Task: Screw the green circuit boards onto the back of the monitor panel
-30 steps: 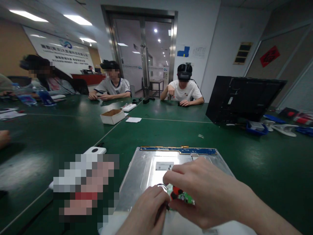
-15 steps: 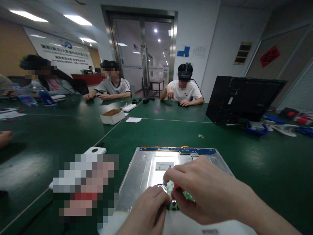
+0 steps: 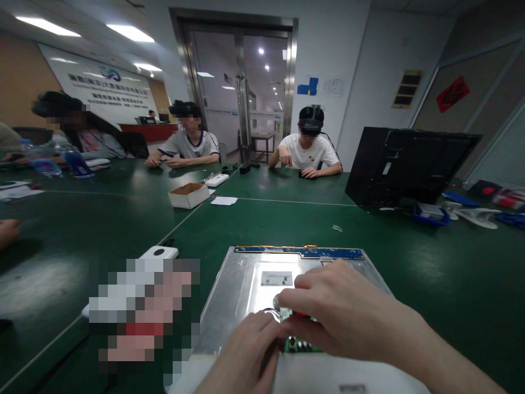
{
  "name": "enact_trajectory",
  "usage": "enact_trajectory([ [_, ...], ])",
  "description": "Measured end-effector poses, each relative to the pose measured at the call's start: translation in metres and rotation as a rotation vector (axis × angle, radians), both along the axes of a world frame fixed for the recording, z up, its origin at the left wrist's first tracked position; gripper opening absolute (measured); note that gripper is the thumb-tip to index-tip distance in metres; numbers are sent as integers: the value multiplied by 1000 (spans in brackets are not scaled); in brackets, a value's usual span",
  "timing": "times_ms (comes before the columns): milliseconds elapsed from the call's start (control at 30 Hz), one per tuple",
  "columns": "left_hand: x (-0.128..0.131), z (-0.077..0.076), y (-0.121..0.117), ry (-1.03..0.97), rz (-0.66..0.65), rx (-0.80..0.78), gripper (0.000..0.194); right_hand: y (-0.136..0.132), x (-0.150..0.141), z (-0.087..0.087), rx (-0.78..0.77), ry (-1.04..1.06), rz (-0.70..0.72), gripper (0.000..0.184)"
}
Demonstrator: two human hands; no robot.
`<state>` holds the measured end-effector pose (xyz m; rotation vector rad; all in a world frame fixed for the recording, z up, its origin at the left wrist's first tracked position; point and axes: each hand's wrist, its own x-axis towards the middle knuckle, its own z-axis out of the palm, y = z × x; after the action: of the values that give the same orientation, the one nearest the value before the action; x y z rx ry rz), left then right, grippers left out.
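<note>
A silver metal display panel (image 3: 235, 290) lies on the table before me, a narrow blue circuit strip (image 3: 340, 254) along its far edge. On its near part sits a green circuit board (image 3: 304, 346), largely covered by my hands. My left hand (image 3: 250, 347) has its fingers curled at the board's left side; what they grip is hidden. Over the board, my right hand (image 3: 336, 317) is closed around a small red object (image 3: 301, 315), which shows only as a sliver, so its kind is unclear. The fingertips of both hands nearly meet.
A white power bank-like device (image 3: 166, 253) lies left of the panel, beside a pixelated area. Farther off are an open white box (image 3: 189, 197), a paper slip (image 3: 223, 201) and a black monitor (image 3: 406, 167). Several people sit around the green table (image 3: 435, 290).
My right hand's thumb and fingers have shifted slightly and closed in toward my left fingertips, covering more of the red object. My left hand stays almost where it was.
</note>
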<state>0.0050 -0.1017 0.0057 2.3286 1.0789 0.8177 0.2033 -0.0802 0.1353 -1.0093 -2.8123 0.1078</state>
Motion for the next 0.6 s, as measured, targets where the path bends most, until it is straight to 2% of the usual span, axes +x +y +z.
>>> enact_trajectory([
  [233, 0, 6, 1, 42, -36, -66, 21, -4, 0, 0, -42, 28, 38, 2],
  [367, 0, 1, 2, 13, -36, -40, 25, -4, -1, 2, -37, 8, 16, 5],
  [500, -1, -4, 2, -14, -20, -13, 29, -1, -1, 0, 4, -28, -47, 20],
  [600, -1, -5, 2, 1, -24, -35, 26, 0, -1, -2, 20, -32, -49, 23],
])
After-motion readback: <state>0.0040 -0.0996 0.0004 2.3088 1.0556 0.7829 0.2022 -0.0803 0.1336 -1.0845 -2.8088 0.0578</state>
